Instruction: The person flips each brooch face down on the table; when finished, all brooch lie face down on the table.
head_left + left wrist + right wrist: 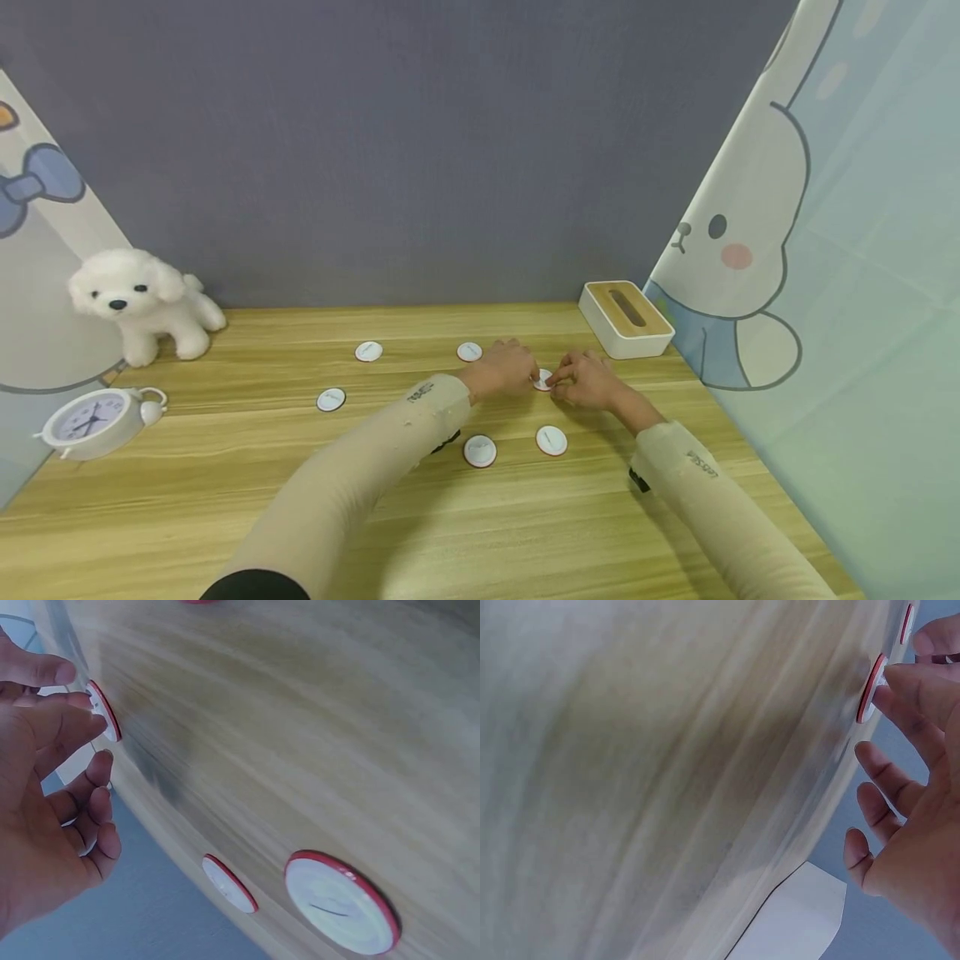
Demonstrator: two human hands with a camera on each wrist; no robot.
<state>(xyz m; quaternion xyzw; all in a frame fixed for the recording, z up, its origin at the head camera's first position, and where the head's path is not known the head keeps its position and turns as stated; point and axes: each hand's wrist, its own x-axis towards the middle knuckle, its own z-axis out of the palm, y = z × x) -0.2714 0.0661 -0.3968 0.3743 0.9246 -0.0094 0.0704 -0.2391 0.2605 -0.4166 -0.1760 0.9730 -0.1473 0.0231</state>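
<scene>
A white round disc with a red rim (542, 380) lies on the wooden table between the two hands, partly covered by fingers. My left hand (510, 367) is at its left side, fingertips close to or touching it. From the other side, my right hand (588, 381) touches the disc's face with thumb and index finger. In the right wrist view, the other fingers of the right hand (922, 787) are loosely bent and hold nothing. The left hand (52, 780) likewise has its outer fingers loosely bent. Whether either hand pinches anything small is hidden.
More discs lie around: a red-rimmed one (469, 352) behind the left hand, two nearer (480, 451), (552, 440), and two dark-rimmed ones (368, 351), (331, 399) at left. A tissue box (628, 321), plush dog (146, 304) and alarm clock (97, 422) stand at the sides.
</scene>
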